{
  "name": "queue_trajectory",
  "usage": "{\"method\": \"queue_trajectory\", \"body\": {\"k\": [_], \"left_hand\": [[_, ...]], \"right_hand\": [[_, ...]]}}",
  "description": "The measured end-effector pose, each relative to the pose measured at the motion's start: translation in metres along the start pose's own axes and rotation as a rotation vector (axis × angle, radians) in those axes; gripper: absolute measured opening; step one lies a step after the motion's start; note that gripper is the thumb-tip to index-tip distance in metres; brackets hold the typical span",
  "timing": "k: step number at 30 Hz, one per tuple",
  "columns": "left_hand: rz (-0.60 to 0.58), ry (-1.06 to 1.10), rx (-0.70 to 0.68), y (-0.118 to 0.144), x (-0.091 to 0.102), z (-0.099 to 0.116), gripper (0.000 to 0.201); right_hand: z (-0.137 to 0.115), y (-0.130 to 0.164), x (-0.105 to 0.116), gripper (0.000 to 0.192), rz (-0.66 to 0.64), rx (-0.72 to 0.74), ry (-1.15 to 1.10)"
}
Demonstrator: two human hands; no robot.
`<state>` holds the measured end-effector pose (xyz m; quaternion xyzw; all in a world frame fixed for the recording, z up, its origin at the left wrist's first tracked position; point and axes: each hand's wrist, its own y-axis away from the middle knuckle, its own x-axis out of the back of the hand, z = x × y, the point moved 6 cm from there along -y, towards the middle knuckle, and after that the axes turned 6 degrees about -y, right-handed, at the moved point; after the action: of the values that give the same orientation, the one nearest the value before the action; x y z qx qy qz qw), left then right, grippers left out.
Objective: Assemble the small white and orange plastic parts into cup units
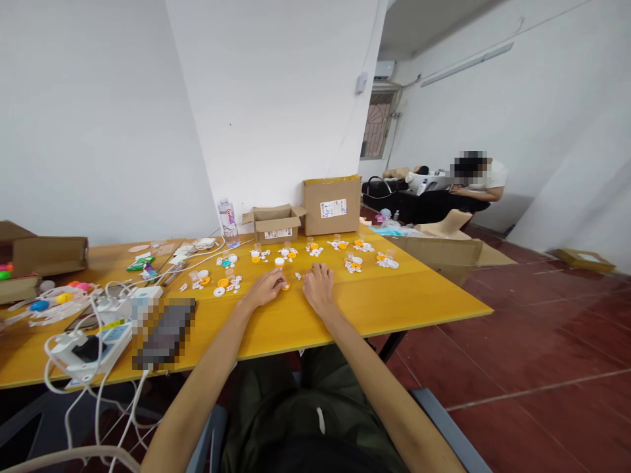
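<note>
Small plastic parts (284,285), orange and white, lie under the fingertips of the left hand (263,288), which is curled down on the yellow table (419,295) and seems to pinch one orange piece; it is too small to say how firmly. The right hand (319,287) lies just beside it at three o'clock, palm down, fingers loosely spread on the tabletop, holding nothing that shows.

Around the hands, from ten o'clock to two o'clock, sit many little groups of white and orange pieces (352,265), each apart from the next, some with a small clear cup. By the look of it, these groups are sorted or part-built sets, and the work in hand is one set among many, so a good share seems to be left; which sets are finished cannot be told.

At twelve o'clock stand a small open box (275,223) and a bigger box (332,205), with a water bottle (228,223) at eleven. At nine o'clock lie cables and a power strip (93,345). Another person (476,180) sits well apart at two o'clock.
</note>
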<state>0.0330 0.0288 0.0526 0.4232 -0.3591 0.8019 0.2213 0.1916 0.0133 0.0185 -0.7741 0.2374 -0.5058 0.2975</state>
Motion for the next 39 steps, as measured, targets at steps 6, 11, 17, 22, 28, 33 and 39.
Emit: {"method": "queue_trajectory", "body": {"k": [6, 11, 17, 22, 28, 33, 39], "left_hand": [[0.02, -0.007, 0.007, 0.0, 0.002, 0.001, 0.015], [0.027, -0.004, 0.019, -0.001, 0.002, 0.001, 0.014], [0.016, 0.01, 0.034, -0.001, 0.002, 0.0, 0.013], [0.031, 0.002, 0.019, 0.0, 0.003, 0.001, 0.009], [0.026, -0.035, 0.007, 0.002, -0.001, -0.003, 0.018], [0.023, 0.006, 0.018, 0.0, -0.005, -0.01, 0.018], [-0.001, 0.126, 0.047, -0.002, -0.009, -0.012, 0.019]], "right_hand": [[-0.004, -0.002, -0.002, 0.019, -0.068, -0.007, 0.056], [-0.005, -0.002, -0.005, 0.013, -0.063, 0.028, 0.017], [0.0, 0.001, -0.009, 0.007, -0.085, -0.026, -0.025], [-0.007, -0.001, 0.002, 0.009, -0.007, 0.022, -0.14], [-0.011, -0.008, 0.01, 0.017, -0.066, -0.056, -0.542], [-0.006, -0.011, 0.003, 0.023, -0.168, -0.134, -0.889], [-0.002, -0.011, -0.009, 0.028, -0.26, -0.232, -1.118]]}}
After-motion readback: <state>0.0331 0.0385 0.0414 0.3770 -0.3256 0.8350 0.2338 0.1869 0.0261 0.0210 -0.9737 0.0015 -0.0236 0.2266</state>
